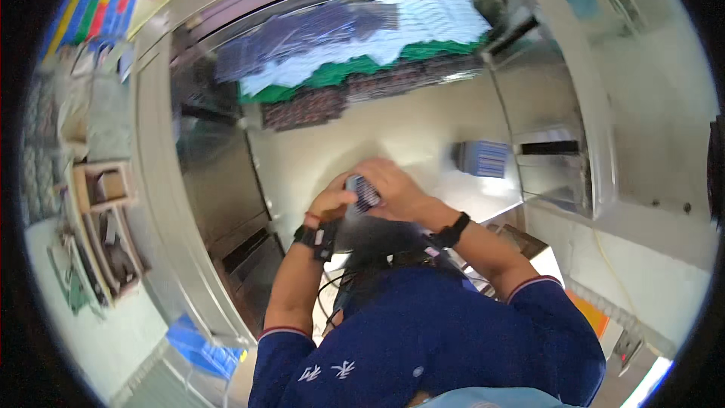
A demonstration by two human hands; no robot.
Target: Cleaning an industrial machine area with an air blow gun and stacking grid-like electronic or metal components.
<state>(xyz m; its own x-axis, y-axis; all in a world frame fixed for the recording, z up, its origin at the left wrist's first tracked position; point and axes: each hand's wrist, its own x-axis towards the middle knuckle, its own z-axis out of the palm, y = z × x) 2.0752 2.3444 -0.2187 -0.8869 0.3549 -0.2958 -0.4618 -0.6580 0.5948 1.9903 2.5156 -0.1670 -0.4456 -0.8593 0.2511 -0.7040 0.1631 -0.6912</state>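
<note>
In front of my body, above the pale work surface (408, 125), both hands are closed around a small dark block with light ridges (363, 193), perhaps a stack of thin pieces. My left hand (329, 201) grips its left side with the thumb against it. Over its top and right side curves my right hand (394, 185). The fingers are partly hidden and blurred. Off to the right lies a blue block with pale stripes (485, 159), apart from my hands.
Along the back run packed rows of thin pieces: blue-grey (302, 34), light blue (438, 19), green (355, 68) and dark brown (306, 108). Metal walls (219, 159) flank the surface on both sides. A wooden tray (113, 234) with small items stands outside on the left.
</note>
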